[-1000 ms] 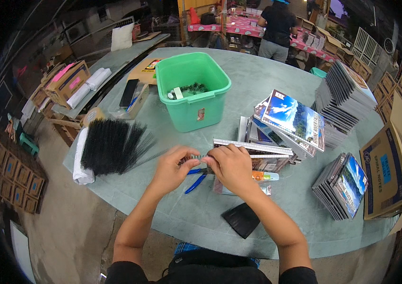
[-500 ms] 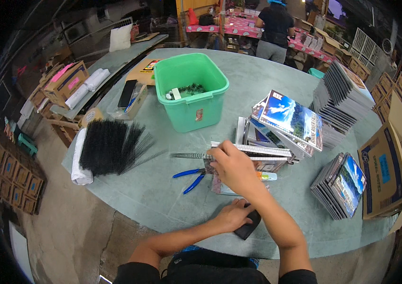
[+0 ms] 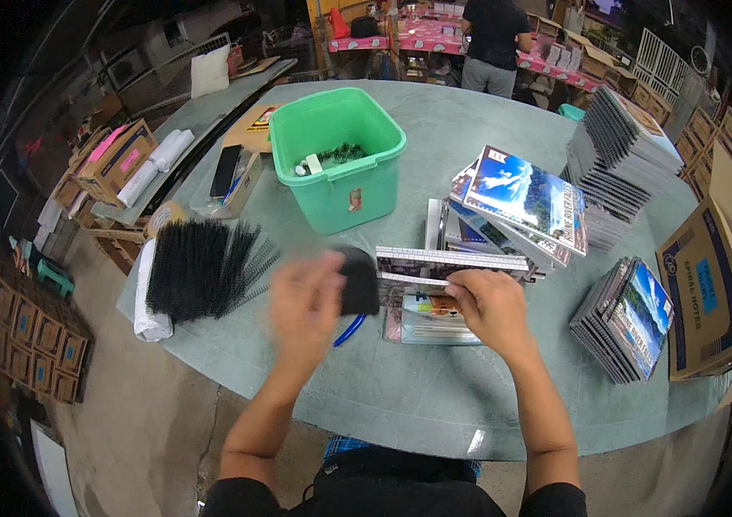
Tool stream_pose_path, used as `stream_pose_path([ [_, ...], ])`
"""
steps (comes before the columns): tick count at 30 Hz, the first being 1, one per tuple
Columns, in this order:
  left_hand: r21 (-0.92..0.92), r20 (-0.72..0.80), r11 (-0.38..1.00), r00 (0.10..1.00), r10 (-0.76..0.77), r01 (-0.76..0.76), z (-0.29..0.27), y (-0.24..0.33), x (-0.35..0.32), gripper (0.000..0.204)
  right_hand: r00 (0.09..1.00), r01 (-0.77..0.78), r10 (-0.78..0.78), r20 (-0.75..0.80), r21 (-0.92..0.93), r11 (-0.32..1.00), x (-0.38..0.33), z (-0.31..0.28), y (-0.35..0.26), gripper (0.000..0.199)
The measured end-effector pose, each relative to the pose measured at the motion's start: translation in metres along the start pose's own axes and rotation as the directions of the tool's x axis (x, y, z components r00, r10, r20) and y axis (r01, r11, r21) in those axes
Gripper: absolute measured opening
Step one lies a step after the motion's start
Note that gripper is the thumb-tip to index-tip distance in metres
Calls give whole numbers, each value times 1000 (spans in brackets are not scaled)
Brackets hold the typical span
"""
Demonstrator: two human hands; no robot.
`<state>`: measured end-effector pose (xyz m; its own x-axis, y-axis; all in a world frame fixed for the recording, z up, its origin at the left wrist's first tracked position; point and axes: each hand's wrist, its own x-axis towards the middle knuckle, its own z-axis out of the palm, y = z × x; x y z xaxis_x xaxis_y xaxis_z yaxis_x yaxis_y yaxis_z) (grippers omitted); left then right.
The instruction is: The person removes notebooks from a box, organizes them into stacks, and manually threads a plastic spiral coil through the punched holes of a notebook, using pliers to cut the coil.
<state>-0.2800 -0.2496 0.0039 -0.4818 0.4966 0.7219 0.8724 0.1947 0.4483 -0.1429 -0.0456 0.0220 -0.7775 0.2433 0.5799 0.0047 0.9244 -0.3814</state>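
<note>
My right hand pinches the near edge of a spiral-punched notebook, which is propped with its row of holes facing up. My left hand is smeared by motion, so its fingers cannot be read. Right beside it is a flat black pad-like piece; whether the hand touches it is unclear. Blue-handled pliers are partly covered by that piece. Below the notebook lies a small stack with a colourful top. To the left, many black spiral coils lie across a white roll.
A green bin with black coil scraps stands beyond my hands. Notebooks with blue landscape covers lie fanned out, with a tall stack and a shorter one to the right. An open carton stands at the right edge. A person stands behind.
My left hand has moved from the table's near edge up and left; the black piece now lies over the pliers. My right hand has shifted right along the notebook, and the coil at its left end no longer shows.
</note>
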Motion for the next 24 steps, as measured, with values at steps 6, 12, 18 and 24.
stream_pose_path([
  [6,68,-352,998,935,37,-14,-16,17,23,28,997,-78,79,-8,36,996,-4,-3,-4,5],
  [12,3,-82,998,995,63,-63,-10,13,21,34,997,-74,75,-19,55,996,-6,-4,-7,6],
  [18,-104,141,991,986,94,-79,4,18,20,34,995,-92,95,-41,79,993,-6,-1,-9,4],
  [24,-168,361,985,928,91,-31,13,24,18,30,1000,-23,24,-18,20,1000,-8,-2,-7,9],
])
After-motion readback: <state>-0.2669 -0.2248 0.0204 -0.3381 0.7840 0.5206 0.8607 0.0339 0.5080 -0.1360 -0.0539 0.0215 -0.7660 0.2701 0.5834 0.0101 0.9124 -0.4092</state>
